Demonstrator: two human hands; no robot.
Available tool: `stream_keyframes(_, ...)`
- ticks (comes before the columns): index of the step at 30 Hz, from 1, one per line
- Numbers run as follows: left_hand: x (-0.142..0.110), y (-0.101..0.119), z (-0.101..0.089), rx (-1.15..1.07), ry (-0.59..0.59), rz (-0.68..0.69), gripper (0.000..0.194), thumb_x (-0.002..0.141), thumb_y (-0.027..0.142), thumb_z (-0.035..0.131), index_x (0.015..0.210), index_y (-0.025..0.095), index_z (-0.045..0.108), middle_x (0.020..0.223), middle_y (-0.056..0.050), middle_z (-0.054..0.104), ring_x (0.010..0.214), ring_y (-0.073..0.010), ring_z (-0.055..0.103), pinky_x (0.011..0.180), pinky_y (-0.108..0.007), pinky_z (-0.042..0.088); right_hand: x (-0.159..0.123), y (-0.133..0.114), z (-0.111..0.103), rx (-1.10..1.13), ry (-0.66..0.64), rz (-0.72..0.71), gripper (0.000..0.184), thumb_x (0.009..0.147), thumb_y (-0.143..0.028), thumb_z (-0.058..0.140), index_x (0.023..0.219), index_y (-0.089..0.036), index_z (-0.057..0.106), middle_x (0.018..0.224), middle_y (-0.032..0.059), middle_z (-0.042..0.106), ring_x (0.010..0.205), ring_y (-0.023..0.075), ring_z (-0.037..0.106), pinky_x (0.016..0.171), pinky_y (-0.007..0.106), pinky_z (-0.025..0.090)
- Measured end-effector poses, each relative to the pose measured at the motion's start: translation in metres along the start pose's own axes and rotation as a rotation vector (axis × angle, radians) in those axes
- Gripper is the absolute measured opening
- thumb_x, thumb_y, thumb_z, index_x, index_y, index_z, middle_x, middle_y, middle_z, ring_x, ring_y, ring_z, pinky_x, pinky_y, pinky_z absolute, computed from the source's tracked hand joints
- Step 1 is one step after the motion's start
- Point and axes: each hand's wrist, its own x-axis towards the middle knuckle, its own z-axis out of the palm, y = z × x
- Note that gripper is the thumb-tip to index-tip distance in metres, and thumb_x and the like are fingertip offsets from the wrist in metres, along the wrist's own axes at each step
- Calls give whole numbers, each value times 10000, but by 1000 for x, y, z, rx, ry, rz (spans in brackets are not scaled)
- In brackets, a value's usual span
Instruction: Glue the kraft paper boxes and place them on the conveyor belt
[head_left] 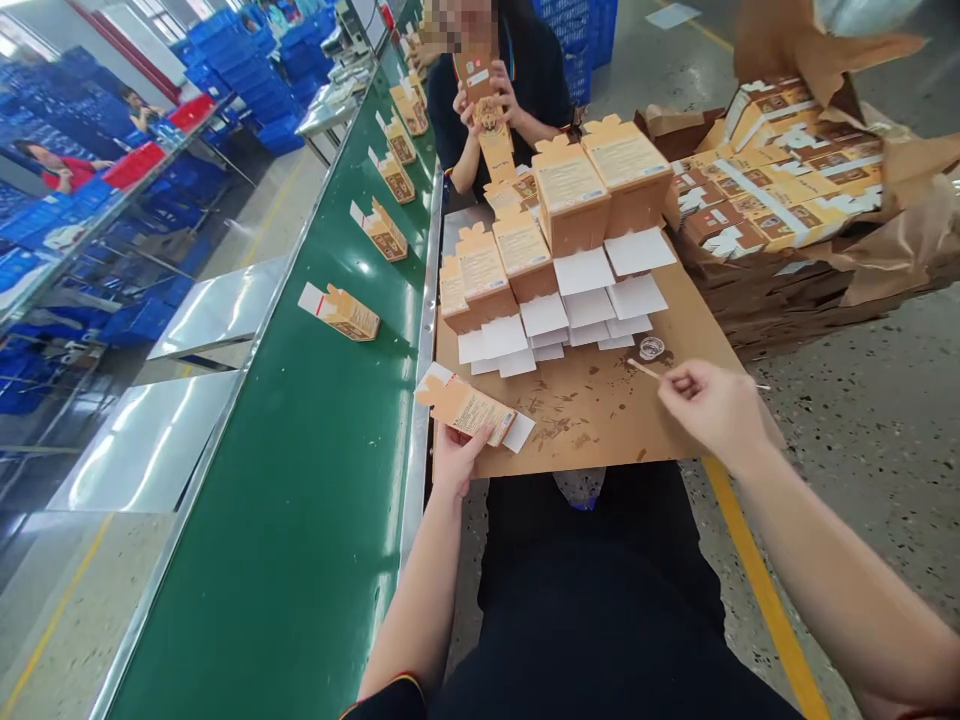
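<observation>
My left hand [456, 455] is closed around a small orange-and-brown carton [472, 412], tilted over the near left corner of the cardboard sheet. White flaps stick out at both of its ends. My right hand [701, 405] pinches a thin stick that looks like a cotton swab [645, 370], its tip pointing left above the cardboard. Just beyond that tip sits a small clear round dish [651, 348]. Several similar cartons [574, 195] are stacked behind, their white flaps [583, 270] facing me.
A green conveyor belt [300, 480] runs along the left, carrying several upright cartons [358, 312]. The cardboard-covered table [600, 435] has dark smears. Opposite, a co-worker [525, 60] holds a carton up. At right, torn brown paper [862, 270] surrounds bundled flat cartons [780, 190].
</observation>
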Motion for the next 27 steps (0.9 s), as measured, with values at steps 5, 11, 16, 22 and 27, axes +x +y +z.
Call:
stream_keyframes(5,1,-8,5,9,50,15,857,606,469,1112,1312,240,684,1332,-148,805,1339,-371,760,1219,-572,565,-75,-41,81,302,-226,-172,185,956,-264,637,780,-243,691,679,15,722,572,175,672,576,293,556)
stream_keyframes(11,0,-8,9,38,62,49,899,565,492,1116,1311,249,676,1306,-138,806,1276,-362,784,1168,-559,600,-87,-51,132,228,-305,-282,220,919,-144,605,728,-247,566,655,-11,644,572,148,588,610,274,491)
stream_keyframes(16,-5,-1,11,94,24,25,851,630,492,1087,1319,247,651,1340,-153,785,1311,-368,766,1183,-568,581,-74,-39,127,184,-251,-276,218,936,-156,615,742,-249,580,663,-4,650,592,160,611,620,275,499)
stream_keyframes(22,-24,-17,20,358,92,174,891,639,458,1060,1365,257,585,1375,-153,746,1316,-362,751,1140,-525,609,-76,-32,99,271,-118,-157,199,989,-295,643,799,-257,690,691,14,718,594,168,661,617,279,595)
stream_keyframes(27,-33,-27,25,490,142,263,850,674,452,1023,1365,265,564,1334,-150,751,1269,-358,767,1065,-489,644,-87,-31,78,329,-78,-94,198,988,-327,682,812,-251,729,710,13,745,595,165,685,608,281,623)
